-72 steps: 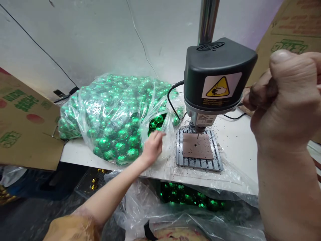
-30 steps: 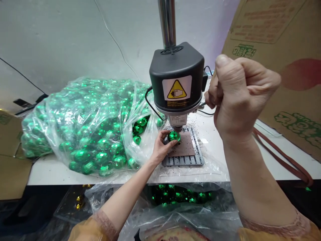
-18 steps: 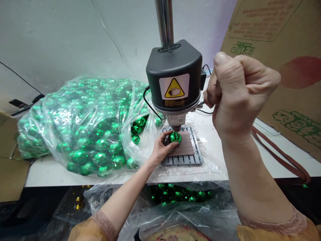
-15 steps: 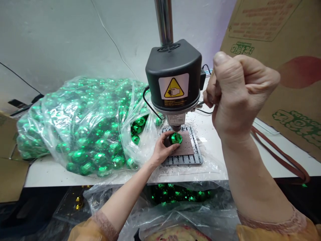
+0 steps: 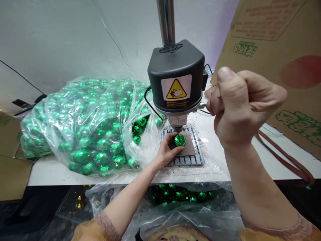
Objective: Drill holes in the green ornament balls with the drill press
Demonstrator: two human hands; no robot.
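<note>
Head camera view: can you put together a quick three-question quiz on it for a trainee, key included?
1. Which hand has its thumb and fingers at the green faceted ball below the drill head?
2. True or false: the warning triangle on the drill head is green.
3. Where does the large clear bag of green balls lie?
A) On top of the drill head
B) On the white table, to the left of the slotted metal base
C) To the right of the slotted metal base

Key:
1. The left hand.
2. False; it is yellow.
3. B.
</note>
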